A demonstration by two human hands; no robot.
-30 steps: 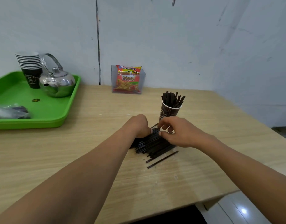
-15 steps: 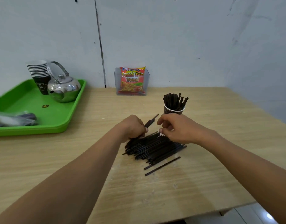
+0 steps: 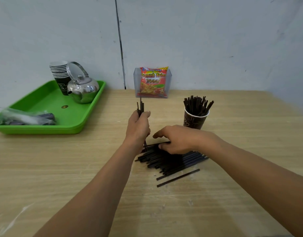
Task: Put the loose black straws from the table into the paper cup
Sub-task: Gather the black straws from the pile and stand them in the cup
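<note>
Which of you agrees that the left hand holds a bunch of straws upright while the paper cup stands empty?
Wrong on the cup: in the head view the paper cup is not empty; many black straws stand in it. The left hand does hold a bunch of straws upright.

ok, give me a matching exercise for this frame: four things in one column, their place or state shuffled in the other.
1 left hand
2 right hand
3 paper cup
4 kettle

A sits on the green tray
B reaches down onto the straw pile
C grips a small bunch of straws upright
D stands upright, packed full

Pairs: 1-C, 2-B, 3-D, 4-A
</note>
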